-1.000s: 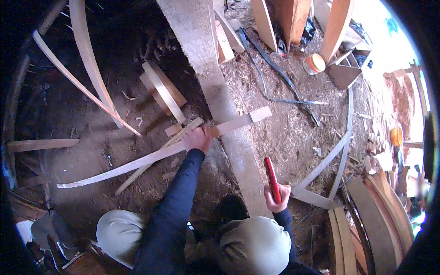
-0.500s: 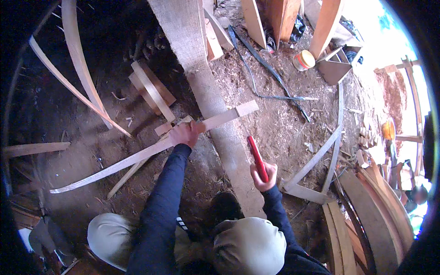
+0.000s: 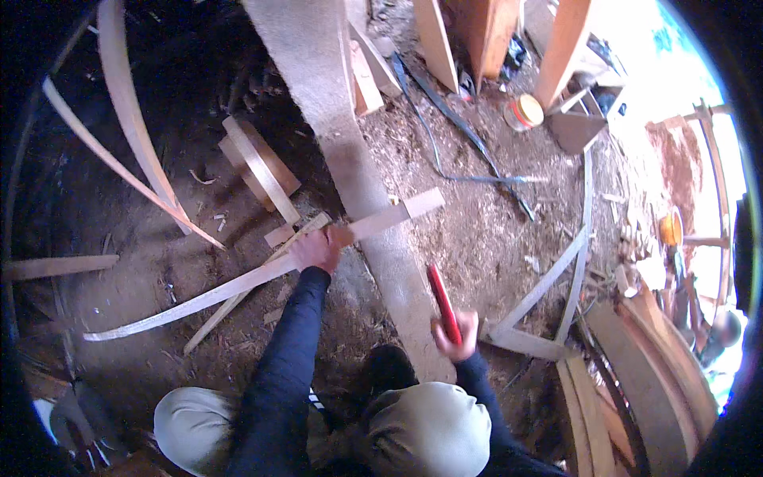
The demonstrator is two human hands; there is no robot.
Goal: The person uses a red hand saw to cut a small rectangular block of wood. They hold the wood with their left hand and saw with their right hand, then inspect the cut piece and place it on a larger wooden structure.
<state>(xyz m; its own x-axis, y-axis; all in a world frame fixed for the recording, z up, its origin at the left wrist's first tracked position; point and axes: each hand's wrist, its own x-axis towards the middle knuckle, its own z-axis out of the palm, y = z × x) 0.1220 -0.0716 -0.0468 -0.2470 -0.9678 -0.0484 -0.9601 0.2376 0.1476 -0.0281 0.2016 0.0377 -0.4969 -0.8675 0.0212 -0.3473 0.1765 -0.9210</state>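
My left hand is closed around a long, curved wooden strip near its middle. The strip's squared right end rests on or just above a long wooden beam; its thin tapered end reaches far to the left. To the right of the beam, my right hand grips the lower part of a straight red bar-like tool, pointing up and away from me, apart from the strip. Its exact kind cannot be made out. Beneath the left hand, a thin stick lies slanting on the ground.
A crossed pair of wood pieces lies beyond my left hand. Dark strap, a round tub and a wooden box are at the far right. Curved planks are stacked near right. Shavings cover the ground.
My right hand has drawn the red tool back toward me, away from the strip. The left hand keeps its hold, and the strip's right end sits slightly lower in view.
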